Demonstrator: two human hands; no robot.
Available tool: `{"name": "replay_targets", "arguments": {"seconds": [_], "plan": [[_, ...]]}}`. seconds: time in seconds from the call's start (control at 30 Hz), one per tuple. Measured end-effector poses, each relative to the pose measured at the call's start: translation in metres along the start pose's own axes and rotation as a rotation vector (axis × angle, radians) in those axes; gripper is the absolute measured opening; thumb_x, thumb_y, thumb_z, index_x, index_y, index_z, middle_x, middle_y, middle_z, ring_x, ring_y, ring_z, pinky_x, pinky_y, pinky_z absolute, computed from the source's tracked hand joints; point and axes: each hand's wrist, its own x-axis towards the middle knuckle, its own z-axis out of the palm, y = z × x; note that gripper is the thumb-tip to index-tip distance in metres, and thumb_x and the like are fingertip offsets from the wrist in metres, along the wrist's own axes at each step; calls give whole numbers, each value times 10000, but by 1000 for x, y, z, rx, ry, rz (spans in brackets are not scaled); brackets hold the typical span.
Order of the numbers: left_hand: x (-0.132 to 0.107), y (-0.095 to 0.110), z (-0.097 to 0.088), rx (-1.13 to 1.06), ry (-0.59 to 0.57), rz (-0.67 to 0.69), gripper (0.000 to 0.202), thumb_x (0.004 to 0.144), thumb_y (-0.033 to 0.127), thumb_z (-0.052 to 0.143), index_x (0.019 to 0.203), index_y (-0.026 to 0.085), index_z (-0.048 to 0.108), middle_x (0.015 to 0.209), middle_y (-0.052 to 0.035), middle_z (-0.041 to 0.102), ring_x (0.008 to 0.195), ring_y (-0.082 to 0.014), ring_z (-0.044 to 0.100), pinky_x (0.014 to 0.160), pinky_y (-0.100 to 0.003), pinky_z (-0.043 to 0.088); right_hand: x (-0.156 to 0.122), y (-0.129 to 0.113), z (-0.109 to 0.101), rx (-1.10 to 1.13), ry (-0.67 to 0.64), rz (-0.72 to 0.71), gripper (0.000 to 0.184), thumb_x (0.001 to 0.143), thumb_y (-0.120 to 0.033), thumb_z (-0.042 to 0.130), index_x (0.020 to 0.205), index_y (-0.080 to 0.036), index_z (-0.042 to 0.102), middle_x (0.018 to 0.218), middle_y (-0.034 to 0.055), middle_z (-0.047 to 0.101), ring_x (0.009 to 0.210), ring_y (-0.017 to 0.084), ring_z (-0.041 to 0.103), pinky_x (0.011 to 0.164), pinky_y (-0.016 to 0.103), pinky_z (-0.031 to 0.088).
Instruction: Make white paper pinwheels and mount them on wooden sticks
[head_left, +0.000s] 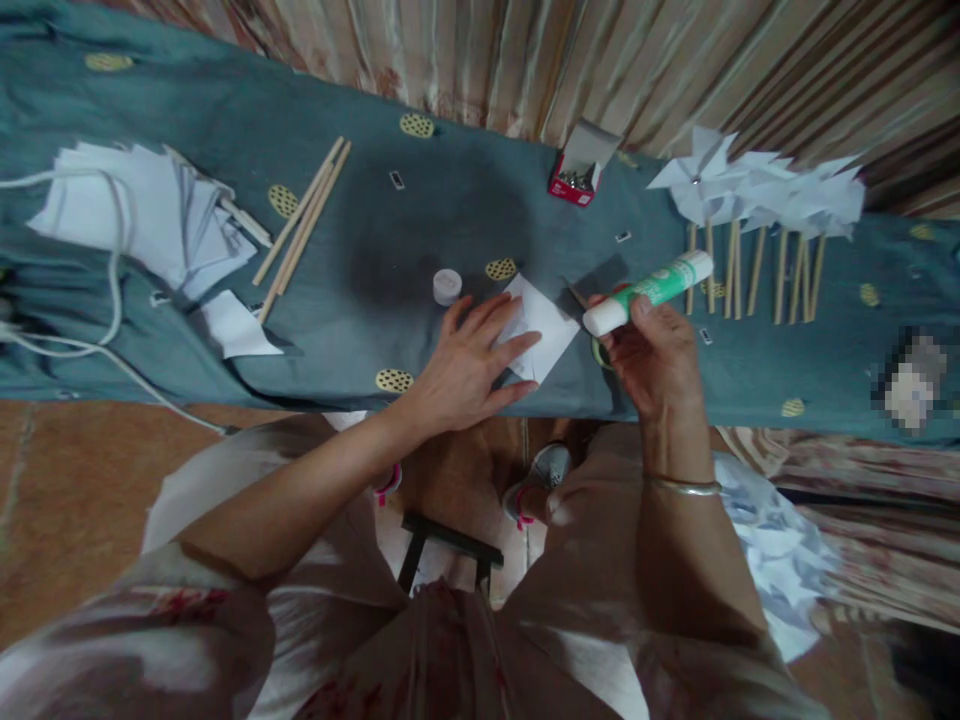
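My left hand lies with fingers spread on a square of white paper near the table's front edge, pressing it flat. In my right hand is a green and white glue stick, held tilted above the cloth just right of the paper. A round white cap sits beyond my left fingers. By my right fingertips show a thin dark blade and a green loop, perhaps scissors; my hand covers the rest, and I cannot tell whether it touches them.
White paper sheets are heaped at the left, near a white cable and several wooden sticks. A red box of small metal pieces stands open at the back. Paper pinwheels on sticks lie at the right; more white folded paper is below.
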Motion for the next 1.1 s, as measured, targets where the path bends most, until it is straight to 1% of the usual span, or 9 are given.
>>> {"name": "replay_targets", "arguments": {"seconds": [0.07,0.17,0.23,0.37,0.5,0.6,0.77,0.93,1.1], "plan": [[2,-13,-16,20,110,-29,541,920,570,497,1354,246,508,1505,-109,460,1388,-307,370,1127,-531,242,2,2,-3,20,27,28,313,783,-572,658,885,-276,644,878,7,726,915,197,703,668,302,564],[4,-35,-35,119,252,-196,574,858,549,612,1350,274,502,1453,-61,504,1303,-333,418,1066,-541,319,3,5,-4,82,45,33,323,773,-568,685,895,-272,648,881,2,729,889,184,704,669,297,571],[4,-48,-39,155,231,-273,517,837,509,647,1276,247,574,1324,-84,584,1193,-332,502,992,-522,397,3,6,-3,118,32,34,325,757,-559,714,890,-268,655,878,0,729,904,184,704,700,306,582],[5,-57,-36,0,182,-280,306,851,356,614,1136,252,656,1093,-77,651,950,-247,624,862,-400,492,0,4,2,223,29,95,325,723,-540,755,879,-267,677,885,0,739,943,192,710,772,338,602],[11,-49,-36,-199,282,-384,234,776,308,682,997,232,696,989,-54,666,757,-180,626,751,-342,511,-2,0,10,360,28,124,252,703,-434,790,868,-265,702,910,-17,752,953,164,715,901,332,585],[18,-36,-37,-555,368,-498,275,726,324,742,975,218,693,945,-36,688,762,-165,635,750,-314,519,-4,-2,16,414,-6,142,209,694,-377,795,835,-256,698,867,-20,756,955,161,718,958,333,567],[24,-10,-23,-1096,262,-601,374,613,314,838,935,177,707,875,-15,713,770,-153,649,784,-301,525,-6,-1,28,531,-11,211,261,615,-354,864,773,-227,699,804,-16,764,836,159,734,911,318,597],[28,2,-11,-1246,236,-636,382,573,281,874,906,176,719,854,0,715,772,-134,651,795,-275,524,-7,-4,35,586,-22,205,255,595,-325,898,734,-207,719,751,-25,764,711,129,724,783,243,625],[30,6,-9,-1276,232,-655,397,560,298,886,898,173,718,854,0,710,759,-136,657,824,-317,558,-8,-4,35,579,-18,216,294,568,-317,919,745,-202,715,752,-25,767,695,118,724,769,220,626]]}}
